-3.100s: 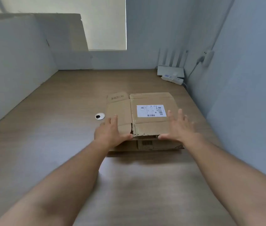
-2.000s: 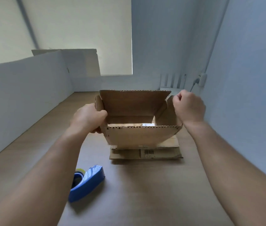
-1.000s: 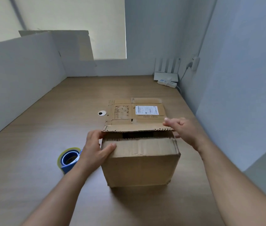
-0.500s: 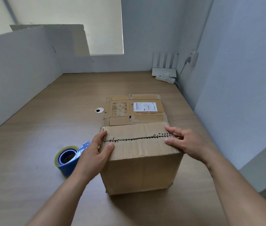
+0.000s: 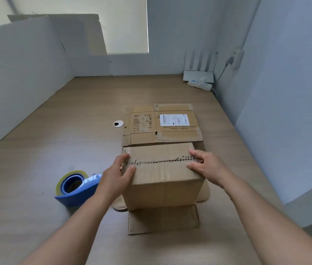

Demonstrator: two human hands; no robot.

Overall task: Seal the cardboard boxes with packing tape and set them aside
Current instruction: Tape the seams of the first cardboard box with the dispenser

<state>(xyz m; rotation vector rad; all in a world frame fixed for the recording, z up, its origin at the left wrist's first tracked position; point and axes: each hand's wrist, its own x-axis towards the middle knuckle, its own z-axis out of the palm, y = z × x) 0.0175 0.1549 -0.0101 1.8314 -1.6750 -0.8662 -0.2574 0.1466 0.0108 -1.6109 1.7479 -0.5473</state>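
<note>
A brown cardboard box [image 5: 162, 188] stands on the wooden desk [image 5: 75, 131]. Its two top flaps are folded down and meet in a ragged seam [image 5: 160, 161] with no tape on it. My left hand [image 5: 116, 180] lies against the box's left side, thumb and fingertips on the top edge. My right hand [image 5: 206, 167] presses its straight fingers on the right end of the seam. A lower flap [image 5: 162, 219] lies splayed on the desk in front of the box. A blue tape dispenser [image 5: 75, 186] with a roll of clear tape sits just left of my left hand.
Flattened cardboard boxes [image 5: 162, 125] with a white label lie right behind the standing box. A round cable hole [image 5: 118, 123] is in the desk to their left. A white router and power strip [image 5: 199, 79] sit at the far right corner. White partitions close off the desk's left and right.
I lifted a flat box off the stack, opened it, set it down and folded its top flaps shut. Since half a second ago, a lower flap shows splayed in front.
</note>
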